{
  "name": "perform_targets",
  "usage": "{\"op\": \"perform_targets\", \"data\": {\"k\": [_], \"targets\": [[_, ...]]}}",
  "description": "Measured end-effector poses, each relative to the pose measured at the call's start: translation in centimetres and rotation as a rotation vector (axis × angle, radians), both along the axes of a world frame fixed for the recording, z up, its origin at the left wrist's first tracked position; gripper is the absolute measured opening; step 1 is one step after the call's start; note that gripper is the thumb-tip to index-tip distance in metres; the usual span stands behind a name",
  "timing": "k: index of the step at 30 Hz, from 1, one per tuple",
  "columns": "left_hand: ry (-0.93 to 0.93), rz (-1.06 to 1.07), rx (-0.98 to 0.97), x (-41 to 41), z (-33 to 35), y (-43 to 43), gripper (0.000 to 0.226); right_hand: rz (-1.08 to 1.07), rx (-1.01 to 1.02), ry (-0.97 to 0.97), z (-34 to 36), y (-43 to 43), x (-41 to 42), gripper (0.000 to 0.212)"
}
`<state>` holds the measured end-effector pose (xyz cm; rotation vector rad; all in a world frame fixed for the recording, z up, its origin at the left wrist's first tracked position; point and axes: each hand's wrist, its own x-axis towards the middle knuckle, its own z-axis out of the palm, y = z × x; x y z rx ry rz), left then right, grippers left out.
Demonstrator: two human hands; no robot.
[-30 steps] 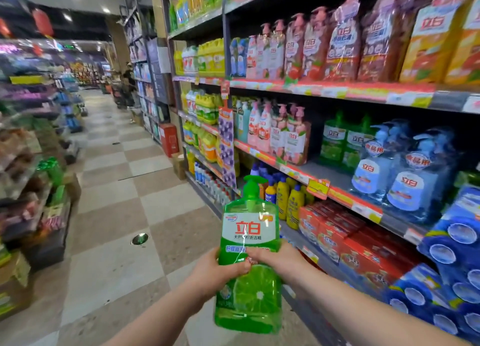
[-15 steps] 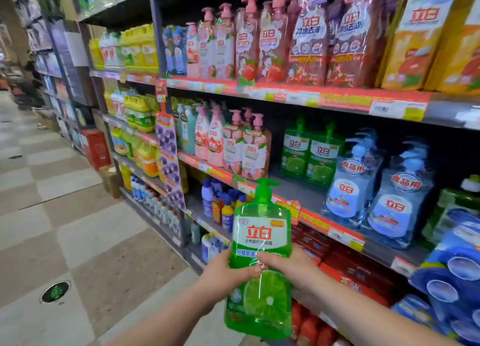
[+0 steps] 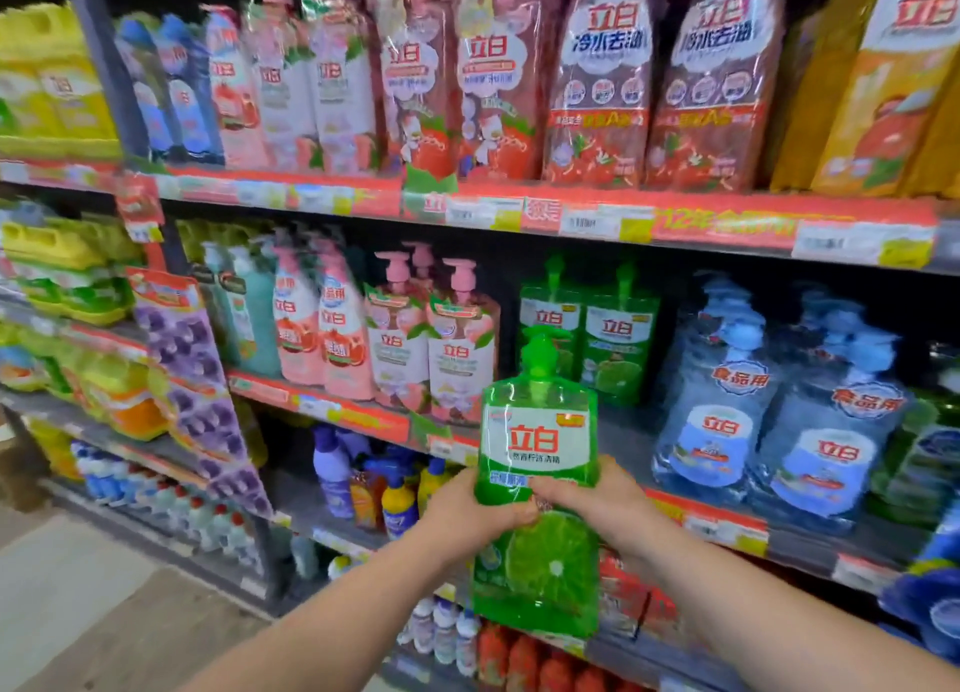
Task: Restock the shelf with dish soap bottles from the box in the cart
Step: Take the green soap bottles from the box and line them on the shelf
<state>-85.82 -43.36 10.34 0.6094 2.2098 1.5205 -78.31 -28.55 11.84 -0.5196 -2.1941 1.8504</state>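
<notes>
Currently, 1 dish soap bottle [image 3: 537, 447] is gripped by left hand [image 3: 470, 515] and right hand [image 3: 602, 502]; shelving beside 2 matching bottles [image 3: 618, 338] is likely required next

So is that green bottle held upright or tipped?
Upright: the green bottle has its pump on top; left hand and right hand grip its middle.
</notes>
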Motion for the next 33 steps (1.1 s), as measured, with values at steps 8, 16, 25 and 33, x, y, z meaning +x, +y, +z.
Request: {"op": "perform_targets", "data": {"k": [8, 16, 25, 33], "targets": [[-0.034, -0.094, 0.063, -5.6, 0.5, 4.2, 0.03, -0.083, 0.026, 0.001, 0.5, 3.4, -4.9, 0.026], [0.094, -0.054, -0.012, -11.6, 2.4, 9.2, 0.034, -0.159, 0.062, 0.042, 1.0, 8.3, -11.4, 0.043], [0.262, 0.001, -0.124, -16.2, 2.0, 14.1, 0.032, -0.22, 0.103, -0.001, -2.1, 13.1, -15.5, 0.052], [0.608, 0.047, -0.08, -17.5, 3.3, 13.2, 0.047, -0.206, 0.2, 0.001, -3.8, 14.3, -17.5, 0.061]]}}
